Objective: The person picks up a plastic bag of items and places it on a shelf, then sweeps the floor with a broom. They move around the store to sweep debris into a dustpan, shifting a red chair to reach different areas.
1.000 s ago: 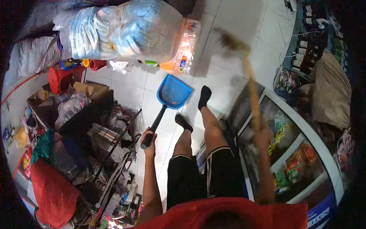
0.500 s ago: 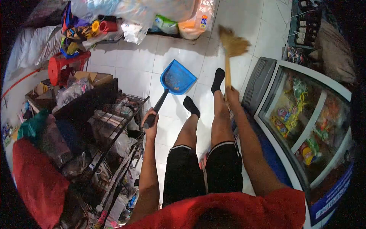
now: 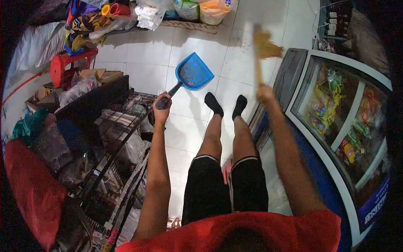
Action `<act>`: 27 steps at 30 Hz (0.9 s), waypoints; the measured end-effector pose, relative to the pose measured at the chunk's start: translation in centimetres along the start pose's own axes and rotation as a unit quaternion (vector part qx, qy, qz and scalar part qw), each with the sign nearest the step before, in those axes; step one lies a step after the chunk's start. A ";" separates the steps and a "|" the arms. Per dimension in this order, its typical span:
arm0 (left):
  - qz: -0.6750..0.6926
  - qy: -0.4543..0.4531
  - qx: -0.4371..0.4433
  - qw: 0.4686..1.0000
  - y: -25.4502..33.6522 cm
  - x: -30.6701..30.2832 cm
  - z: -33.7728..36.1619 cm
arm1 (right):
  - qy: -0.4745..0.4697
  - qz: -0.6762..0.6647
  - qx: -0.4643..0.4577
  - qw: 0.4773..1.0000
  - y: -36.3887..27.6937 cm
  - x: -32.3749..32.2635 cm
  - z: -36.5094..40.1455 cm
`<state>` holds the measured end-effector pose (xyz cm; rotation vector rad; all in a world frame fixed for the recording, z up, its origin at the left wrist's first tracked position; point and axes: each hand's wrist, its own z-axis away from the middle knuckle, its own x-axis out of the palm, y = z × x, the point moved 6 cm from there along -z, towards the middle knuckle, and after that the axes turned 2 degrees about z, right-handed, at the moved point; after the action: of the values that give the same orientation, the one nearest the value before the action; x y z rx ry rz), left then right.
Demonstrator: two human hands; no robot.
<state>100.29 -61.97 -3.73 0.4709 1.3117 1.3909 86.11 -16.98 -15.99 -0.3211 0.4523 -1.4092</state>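
My left hand [image 3: 161,105] is wrapped round the black handle of a blue dustpan [image 3: 194,72]. The pan points away from me over the white tiled floor [image 3: 184,130], with some greyish dirt in it. In my right hand [image 3: 264,92] is the light handle of a straw broom [image 3: 268,45], its bristles smeared by motion near the far right of the floor. Small brown debris [image 3: 242,43] lies on the tiles just left of the bristles.
A glass-topped chest freezer [image 3: 336,105] with colourful packages stands at right. On the left is a cluttered wire rack [image 3: 113,147], with a red plastic stool [image 3: 71,63] behind it. Bagged goods [image 3: 187,9] line the far side. My socked feet [image 3: 226,105] stand mid-floor.
The broom has swung to the right and turned more upright. My right foot has come back beside the left one. The view has shifted forward slightly; the dustpan stays in my left hand.
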 end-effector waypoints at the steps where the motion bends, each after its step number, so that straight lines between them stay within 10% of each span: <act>1: 0.003 -0.004 0.014 1.000 -0.7 0.1 0.0 | 0.039 0.085 -0.008 0.996 4.1 3.0 1.3; 3: 0.012 -0.009 0.029 0.999 -0.5 0.9 0.0 | 0.124 0.242 -0.008 0.962 10.6 7.9 4.7; 6: 0.126 0.055 0.054 0.989 -0.7 1.1 0.1 | -0.187 0.138 -0.039 0.972 12.9 9.5 13.3; 13: -0.004 0.049 0.028 0.998 0.0 1.1 0.6 | 0.079 0.255 -0.005 0.964 -6.0 -3.2 26.2; 19: 0.029 0.007 0.030 0.999 -3.3 1.0 0.1 | 0.134 0.244 -0.158 0.947 -17.2 -9.7 4.3; 22: 0.028 0.057 0.044 0.997 -0.2 1.2 0.3 | -0.009 0.038 -0.075 0.996 -13.3 -3.3 -4.5; 23: 0.043 0.061 0.038 0.997 -0.3 1.1 0.4 | -0.255 -0.086 -0.107 0.957 -7.5 -0.5 -8.7; 26: 0.085 0.055 0.030 0.994 -0.8 1.4 0.6 | 0.098 0.491 -0.316 0.806 4.3 7.5 -1.4; 27: 0.085 0.060 0.023 0.994 -0.7 1.4 0.4 | -0.001 0.403 -0.213 0.890 4.3 7.8 4.1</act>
<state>100.54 -60.73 -4.76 0.5469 1.4293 1.5519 92.57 -24.28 -15.31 -0.4238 0.7865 -0.4847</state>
